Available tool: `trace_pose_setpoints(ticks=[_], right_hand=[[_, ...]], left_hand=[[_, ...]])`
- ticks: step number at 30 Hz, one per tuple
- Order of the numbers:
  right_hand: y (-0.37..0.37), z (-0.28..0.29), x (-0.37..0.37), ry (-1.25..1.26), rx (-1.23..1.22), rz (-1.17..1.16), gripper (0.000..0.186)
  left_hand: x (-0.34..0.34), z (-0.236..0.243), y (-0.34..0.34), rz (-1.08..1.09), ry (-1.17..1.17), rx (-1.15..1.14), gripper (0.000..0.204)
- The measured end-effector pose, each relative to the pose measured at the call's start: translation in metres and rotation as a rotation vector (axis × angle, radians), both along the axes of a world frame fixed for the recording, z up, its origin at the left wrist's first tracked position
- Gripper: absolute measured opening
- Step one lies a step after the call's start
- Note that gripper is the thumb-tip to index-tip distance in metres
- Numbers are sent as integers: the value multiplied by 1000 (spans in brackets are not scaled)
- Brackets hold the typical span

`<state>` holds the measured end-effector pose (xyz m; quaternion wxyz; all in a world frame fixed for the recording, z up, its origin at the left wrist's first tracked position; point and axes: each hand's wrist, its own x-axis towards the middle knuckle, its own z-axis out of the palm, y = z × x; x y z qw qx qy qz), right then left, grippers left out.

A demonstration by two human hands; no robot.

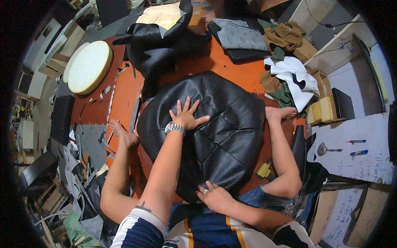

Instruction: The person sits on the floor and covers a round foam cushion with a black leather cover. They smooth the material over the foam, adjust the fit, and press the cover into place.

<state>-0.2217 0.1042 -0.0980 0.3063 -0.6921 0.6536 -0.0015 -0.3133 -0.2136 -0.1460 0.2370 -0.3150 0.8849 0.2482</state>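
Head view: foam disc (91, 68), black sheet (155, 60), white material (292, 79) around black cover (211, 138).

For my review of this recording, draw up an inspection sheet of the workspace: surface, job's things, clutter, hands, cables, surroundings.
Surface: orange work surface, partly covered by materials.
Job's things: black cover, shiny, seamed and creased, spread between the person's bare legs.
Clutter: black sheet material beyond the cover; round cream pad at far left; white cloth at far right; mixed scraps at left.
Left hand: flat on the cover, fingers spread.
Right hand: at the cover's near edge; grip unclear.
Cables: thin dark cord at upper right.
Surroundings: blue marker on a white sheet at right.
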Motion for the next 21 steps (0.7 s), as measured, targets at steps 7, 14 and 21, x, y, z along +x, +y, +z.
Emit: trace_pose_setpoints(ticks=[7, 14, 21], right_hand=[[-18, 22, -13, -139, -19, -215, 60], [-48, 18, -100, 27, -409, -771, 44], [29, -43, -168, 224, -429, -1468, 98]], left_hand=[[23, -21, 47, 60, 480, -577, 93], [56, -20, 46, -31, 599, -130, 53], [76, -13, 63, -168, 414, -259, 90]])
